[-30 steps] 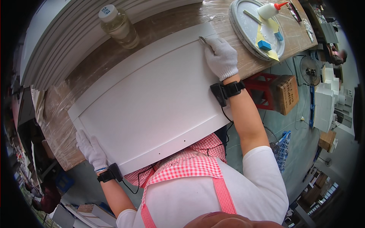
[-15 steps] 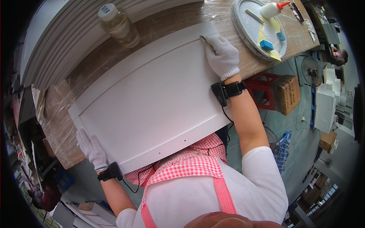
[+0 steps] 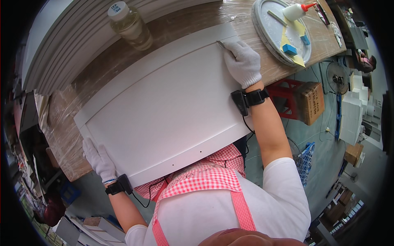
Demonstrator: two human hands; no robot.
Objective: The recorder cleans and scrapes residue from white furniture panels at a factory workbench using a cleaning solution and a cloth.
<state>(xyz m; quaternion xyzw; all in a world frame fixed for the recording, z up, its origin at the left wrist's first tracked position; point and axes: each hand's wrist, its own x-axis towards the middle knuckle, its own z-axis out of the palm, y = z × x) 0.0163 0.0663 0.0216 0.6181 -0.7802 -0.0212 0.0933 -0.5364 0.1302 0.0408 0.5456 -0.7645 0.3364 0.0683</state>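
Observation:
A white framed panel [image 3: 160,106] lies tilted across the table, its near edge against my apron. My left hand [image 3: 99,160], in a white knit glove, rests along the panel's left edge with fingers stretched out and the thumb apart. At the far right corner my gloved right hand [image 3: 243,61] is closed on a thin metal blade [image 3: 221,44]. The blade's tip points left, beside the groove between the panel's frame and its inner face. The rest of the tool is hidden in the glove.
A clear jar of liquid [image 3: 131,28] stands beyond the panel, by a stack of white boards [image 3: 61,49]. At the right, a round lid [image 3: 262,30] carries a white glue bottle [image 3: 293,12], blue blocks [image 3: 289,49] and yellow paper. A red stool [image 3: 283,96] and carton [image 3: 310,102] stand below.
My right hand and the blade show a very slight shift to the right in the picture, as do the lid and jar. My left hand stays at the panel's edge.

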